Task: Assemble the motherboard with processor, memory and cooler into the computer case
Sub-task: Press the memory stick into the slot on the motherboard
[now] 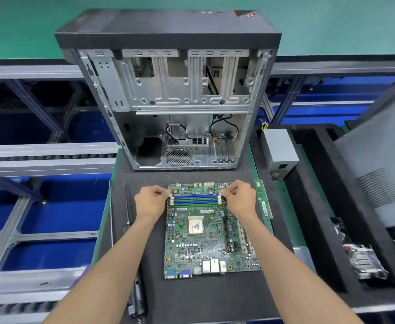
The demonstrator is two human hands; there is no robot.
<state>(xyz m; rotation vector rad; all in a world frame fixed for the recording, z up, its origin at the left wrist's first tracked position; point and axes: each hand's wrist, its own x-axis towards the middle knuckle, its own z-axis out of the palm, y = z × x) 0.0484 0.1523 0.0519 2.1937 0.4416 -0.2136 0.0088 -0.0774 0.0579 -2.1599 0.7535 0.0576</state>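
Far to my left a long screwdriver [126, 205] lies on the dark mat [192, 298], untouched, its handle end running down toward me.

Next over, my left hand [150, 199] sits at the left end of the memory slots [195, 200], its fingertips curled in and pinching at the white latch there. The slots themselves, blue and green, run across the top part of the motherboard [211, 230], and every one looks bare. The board lies flat on the mat in front of me, well short of the computer case [168, 90] that stands open behind it.

In the middle of the board the processor [195, 225] appears already seated in its socket, its metal top smeared with paste (old or fresh, I can't tell). No cooler sits on it.

My right hand [238, 198] mirrors the left at the right end of the slots, fingers curled and nipping the latch on that side.

Just beside the board's right edge waits the memory stick [263, 198], flat on the green strip. Beyond it a grey power supply [278, 154] rests in the black tray.

So I'd judge I'm early on: processor in, latches being opened, memory, cooler and the mounting in the case all left.
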